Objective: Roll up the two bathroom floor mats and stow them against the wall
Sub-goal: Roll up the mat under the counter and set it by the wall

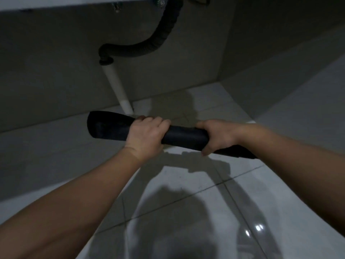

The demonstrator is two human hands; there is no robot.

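We see the rolled mat (183,137), dark and almost black, held clear of the floor. It lies roughly level, dipping a little to the right, just in front of the wall. At its left end it flares wider than in the middle, so we judge the roll to be loose there. The left hand (147,136) wraps over it from above, fingers curled round it. The right hand (217,136) grasps it further along, fingers over the top and what looks like the thumb beneath. Only 1 mat shows; the 2nd is out of view.

Behind the flared end a white drain pipe (115,85) runs down to the floor. It is joined above to a black corrugated hose (149,46) that climbs toward the basin (74,2). The wall (46,86) is grey, the floor tiles (196,186) pale and glossy.

We think 3 things could go wrong. The loose left end may spring open once the hands let go, since nothing binds it. The roll may slide on the shiny tiles and topple away from the wall. And the flared end, so close to the pipe, could knock it or wedge behind it as the mat goes in.
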